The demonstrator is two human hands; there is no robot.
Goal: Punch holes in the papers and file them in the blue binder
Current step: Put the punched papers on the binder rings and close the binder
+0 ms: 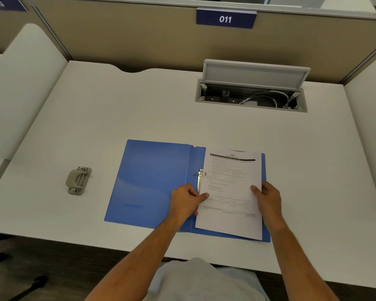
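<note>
The blue binder lies open on the white desk, its metal ring clip at the spine. A stack of printed papers rests on the binder's right half, its left edge at the rings. My left hand pinches the papers' left edge just below the clip. Over on the opposite margin, my right hand grips the papers with the thumb on top. The grey hole punch sits apart on the desk, left of the binder.
An open cable hatch with a raised lid and white cables is set into the white desk at the back right. Beige partition walls with a blue "011" sign close the back. White side panels flank the desk.
</note>
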